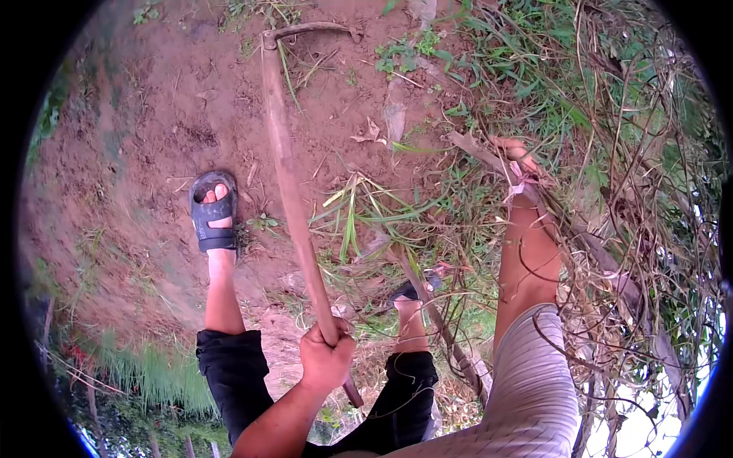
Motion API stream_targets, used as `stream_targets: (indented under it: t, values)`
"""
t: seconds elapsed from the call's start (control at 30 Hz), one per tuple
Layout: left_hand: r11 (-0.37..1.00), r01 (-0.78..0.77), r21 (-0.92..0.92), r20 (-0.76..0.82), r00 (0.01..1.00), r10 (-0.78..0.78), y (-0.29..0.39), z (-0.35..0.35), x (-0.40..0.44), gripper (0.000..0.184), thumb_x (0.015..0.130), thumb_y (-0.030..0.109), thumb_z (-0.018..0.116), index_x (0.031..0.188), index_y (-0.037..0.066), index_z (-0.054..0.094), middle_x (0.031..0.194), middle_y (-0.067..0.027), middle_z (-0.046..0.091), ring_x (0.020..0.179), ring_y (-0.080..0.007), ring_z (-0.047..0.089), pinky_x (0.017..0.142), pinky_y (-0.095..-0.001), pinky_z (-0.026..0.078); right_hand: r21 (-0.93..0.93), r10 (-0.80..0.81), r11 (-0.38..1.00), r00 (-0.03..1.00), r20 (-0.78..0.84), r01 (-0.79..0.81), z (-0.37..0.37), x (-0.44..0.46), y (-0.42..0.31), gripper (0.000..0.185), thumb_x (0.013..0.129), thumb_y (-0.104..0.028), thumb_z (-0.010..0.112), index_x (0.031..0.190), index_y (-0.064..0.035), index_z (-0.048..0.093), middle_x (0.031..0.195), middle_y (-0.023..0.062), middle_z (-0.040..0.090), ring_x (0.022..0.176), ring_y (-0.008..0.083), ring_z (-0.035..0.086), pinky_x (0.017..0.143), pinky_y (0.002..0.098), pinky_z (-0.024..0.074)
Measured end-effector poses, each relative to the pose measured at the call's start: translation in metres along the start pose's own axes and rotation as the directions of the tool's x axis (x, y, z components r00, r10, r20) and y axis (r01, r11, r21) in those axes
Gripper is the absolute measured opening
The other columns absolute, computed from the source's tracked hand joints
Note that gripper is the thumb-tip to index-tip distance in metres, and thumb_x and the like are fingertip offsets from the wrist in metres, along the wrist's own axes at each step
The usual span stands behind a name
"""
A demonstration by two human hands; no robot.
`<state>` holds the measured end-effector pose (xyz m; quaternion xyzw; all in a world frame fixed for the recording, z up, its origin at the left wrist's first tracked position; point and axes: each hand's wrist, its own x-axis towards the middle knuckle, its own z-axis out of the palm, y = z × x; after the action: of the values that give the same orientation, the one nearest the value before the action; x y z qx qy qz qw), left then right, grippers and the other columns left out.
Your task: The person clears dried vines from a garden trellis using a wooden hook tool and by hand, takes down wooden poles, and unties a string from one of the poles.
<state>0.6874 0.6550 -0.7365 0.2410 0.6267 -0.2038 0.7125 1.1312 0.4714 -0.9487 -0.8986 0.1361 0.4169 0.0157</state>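
Note:
My left hand [328, 356] is wrapped round the lower part of a long wooden hoe handle [289, 175]. The hoe's thin curved metal blade [317, 27] points right at the far end, over the soil. Out to the right, my right hand [519, 156] is closed around a dry wooden branch [477, 149] at the edge of a tangle of vines. A pinkish strip [521, 187] shows by that wrist. Stems and leaves partly hide the fingers of this hand.
Dry vines and stalks [611, 229] crowd the right side. A slanting stick [435, 313] stands near my right foot. My sandalled left foot [215, 210] is on reddish soil [145, 145]. Green grass [145, 366] grows at lower left, and cut leaves [355, 206] lie in the middle.

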Motion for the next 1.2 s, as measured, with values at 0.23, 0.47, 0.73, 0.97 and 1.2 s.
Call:
stream_targets:
  t: [0.23, 0.47, 0.73, 0.97, 1.2]
  values:
    - [1.000, 0.015, 0.012, -0.031, 0.999, -0.014, 0.005, 0.000, 0.002, 0.017, 0.076, -0.007, 0.054, 0.090, 0.002, 0.060, 0.063, 0.0020, 0.053, 0.050, -0.0051, 0.049, 0.044, -0.0237, 0.038, 0.130, -0.007, 0.992, 1.000, 0.030, 0.003, 0.002, 0.012, 0.011, 0.048, 0.090, -0.020, 0.056, 0.135, -0.0050, 0.049, 0.128, 0.0215, 0.051, 0.114, 0.0334, 0.056, 0.091, 0.0438, 0.0489]
    - [0.999, -0.036, 0.036, -0.069, 0.997, 0.038, 0.000, -0.005, 0.002, 0.019, 0.076, -0.007, 0.054, 0.092, 0.002, 0.059, 0.062, -0.0001, 0.053, 0.049, -0.0074, 0.051, 0.044, -0.0247, 0.041, 0.208, -0.008, 0.978, 0.999, 0.040, 0.000, 0.011, -0.002, 0.017, 0.045, 0.091, -0.020, 0.055, 0.133, -0.0047, 0.050, 0.125, 0.0206, 0.053, 0.111, 0.0325, 0.057, 0.089, 0.0439, 0.0497]
    - [0.995, -0.075, 0.069, -0.085, 0.993, 0.081, -0.018, -0.014, -0.002, 0.018, 0.077, -0.008, 0.055, 0.091, 0.003, 0.058, 0.064, 0.0001, 0.053, 0.049, -0.0074, 0.051, 0.043, -0.0253, 0.040, 0.278, -0.017, 0.961, 0.999, 0.038, 0.006, 0.019, -0.019, 0.023, 0.042, 0.092, -0.020, 0.054, 0.131, -0.0044, 0.051, 0.121, 0.0195, 0.054, 0.108, 0.0315, 0.058, 0.086, 0.0440, 0.0506]
    - [0.988, -0.097, 0.118, -0.103, 0.989, 0.109, -0.013, -0.009, 0.008, 0.019, 0.076, -0.008, 0.051, 0.091, 0.002, 0.058, 0.061, -0.0007, 0.052, 0.047, -0.0083, 0.050, 0.042, -0.0253, 0.041, 0.282, -0.012, 0.959, 0.997, 0.070, -0.009, 0.021, -0.006, 0.025, 0.040, 0.093, -0.020, 0.053, 0.129, -0.0042, 0.052, 0.118, 0.0186, 0.056, 0.105, 0.0307, 0.059, 0.083, 0.0440, 0.0514]
    - [0.999, -0.014, 0.050, -0.106, 0.994, 0.019, -0.011, 0.009, 0.008, 0.016, 0.077, -0.006, 0.057, 0.089, 0.002, 0.062, 0.063, 0.0036, 0.052, 0.052, -0.0029, 0.047, 0.045, -0.0222, 0.037, 0.275, 0.018, 0.960, 0.995, 0.102, -0.045, 0.006, 0.004, 0.010, 0.037, 0.094, -0.020, 0.053, 0.128, -0.0039, 0.053, 0.115, 0.0177, 0.057, 0.103, 0.0298, 0.060, 0.081, 0.0441, 0.0523]
